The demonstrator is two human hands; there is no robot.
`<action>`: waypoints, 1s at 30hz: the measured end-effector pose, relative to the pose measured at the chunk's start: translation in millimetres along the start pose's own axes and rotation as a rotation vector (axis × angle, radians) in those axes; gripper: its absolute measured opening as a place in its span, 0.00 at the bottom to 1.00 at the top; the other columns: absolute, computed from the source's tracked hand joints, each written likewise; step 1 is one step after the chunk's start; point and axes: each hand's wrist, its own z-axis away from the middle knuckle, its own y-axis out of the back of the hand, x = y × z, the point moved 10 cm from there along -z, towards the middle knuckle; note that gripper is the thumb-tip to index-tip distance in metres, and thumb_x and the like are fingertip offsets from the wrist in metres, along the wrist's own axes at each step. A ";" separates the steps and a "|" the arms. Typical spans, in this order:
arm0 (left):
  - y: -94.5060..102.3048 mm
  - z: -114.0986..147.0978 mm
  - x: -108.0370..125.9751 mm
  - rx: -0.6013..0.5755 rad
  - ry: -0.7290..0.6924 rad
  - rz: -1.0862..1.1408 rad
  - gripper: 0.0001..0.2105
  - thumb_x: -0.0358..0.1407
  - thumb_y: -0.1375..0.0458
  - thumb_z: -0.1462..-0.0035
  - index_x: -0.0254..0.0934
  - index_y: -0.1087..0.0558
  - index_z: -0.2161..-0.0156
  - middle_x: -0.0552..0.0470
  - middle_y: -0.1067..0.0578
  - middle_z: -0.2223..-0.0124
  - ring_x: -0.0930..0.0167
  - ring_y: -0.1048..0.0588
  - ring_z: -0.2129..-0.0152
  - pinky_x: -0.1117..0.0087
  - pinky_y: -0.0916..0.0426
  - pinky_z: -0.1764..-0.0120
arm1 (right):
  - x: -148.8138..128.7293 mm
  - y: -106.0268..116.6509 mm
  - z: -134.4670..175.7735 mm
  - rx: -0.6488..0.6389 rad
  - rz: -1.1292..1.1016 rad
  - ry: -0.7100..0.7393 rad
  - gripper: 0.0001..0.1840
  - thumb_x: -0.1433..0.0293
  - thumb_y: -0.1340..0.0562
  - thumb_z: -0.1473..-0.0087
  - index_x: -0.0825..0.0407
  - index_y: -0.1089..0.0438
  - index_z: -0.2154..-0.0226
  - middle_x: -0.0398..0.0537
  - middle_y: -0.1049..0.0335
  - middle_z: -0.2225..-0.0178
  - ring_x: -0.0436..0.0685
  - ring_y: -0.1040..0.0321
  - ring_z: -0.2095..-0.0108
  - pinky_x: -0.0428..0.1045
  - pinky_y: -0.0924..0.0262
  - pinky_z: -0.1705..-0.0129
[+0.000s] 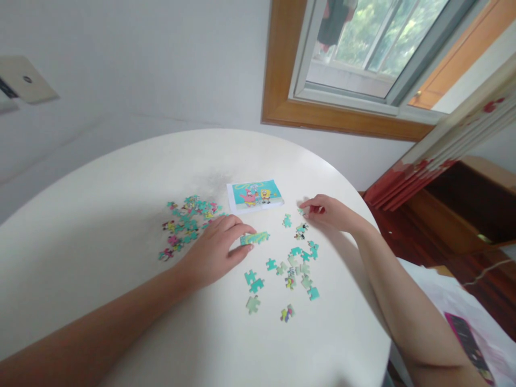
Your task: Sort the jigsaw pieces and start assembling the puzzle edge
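Observation:
My left hand [221, 244] rests on the table with thumb and fingers closed around the left end of a joined strip of puzzle pieces [259, 237], teal with a yellowish pattern. Over on the right, my right hand [324, 210] has its fingertips pinched on a small teal puzzle piece [301, 212], partly hidden by the fingers. A single teal piece [287, 220] lies just left of it. Between the hands, toward me, are scattered loose pieces [305, 269] in teal and pale green. The printed reference picture [256, 194] with cartoon figures lies flat beyond both hands.
A heap of loose puzzle pieces [187, 220] lies left of my left hand. Everything stands on a round white table [193, 344] against a wall. A wood-framed window [342, 118] is behind, with a curtain [427, 166] and a white bag [439, 301] at the right.

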 end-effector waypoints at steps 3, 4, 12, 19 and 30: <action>0.6 0.0 1.1 0.004 -0.004 0.006 0.11 0.38 0.45 0.39 0.39 0.28 0.53 0.48 0.28 0.56 0.63 0.30 0.55 0.59 0.38 0.50 | 2.3 -1.1 -1.0 -0.016 -0.033 -0.007 0.16 0.70 0.39 0.49 0.51 0.23 0.57 0.48 0.28 0.66 0.52 0.33 0.69 0.49 0.37 0.61; 0.8 0.2 1.4 0.005 -0.005 0.007 0.11 0.38 0.45 0.39 0.39 0.27 0.54 0.48 0.28 0.56 0.63 0.30 0.56 0.59 0.38 0.50 | 3.2 -1.3 -1.7 -0.019 -0.043 -0.011 0.15 0.70 0.39 0.49 0.51 0.23 0.58 0.48 0.28 0.66 0.53 0.33 0.69 0.49 0.37 0.61; 2.2 1.9 1.5 0.005 0.008 0.014 0.11 0.37 0.44 0.39 0.39 0.27 0.53 0.48 0.28 0.56 0.62 0.30 0.56 0.59 0.38 0.50 | 10.4 -4.5 -5.1 -0.027 -0.163 -0.045 0.12 0.66 0.37 0.53 0.54 0.28 0.64 0.46 0.30 0.71 0.53 0.35 0.71 0.49 0.39 0.66; 1.6 2.1 1.1 0.001 0.002 0.005 0.10 0.37 0.44 0.39 0.39 0.27 0.54 0.48 0.28 0.56 0.63 0.30 0.56 0.59 0.38 0.50 | 5.7 -6.4 -4.5 -0.014 -0.317 -0.051 0.09 0.67 0.36 0.55 0.52 0.32 0.68 0.43 0.32 0.73 0.52 0.34 0.71 0.48 0.39 0.67; -0.7 3.1 0.3 -0.001 0.007 -0.009 0.11 0.38 0.44 0.39 0.40 0.27 0.53 0.49 0.28 0.56 0.63 0.31 0.55 0.59 0.39 0.49 | -29.5 -3.2 1.9 0.053 -0.347 0.073 0.07 0.72 0.40 0.50 0.52 0.29 0.66 0.44 0.26 0.70 0.52 0.31 0.69 0.48 0.38 0.65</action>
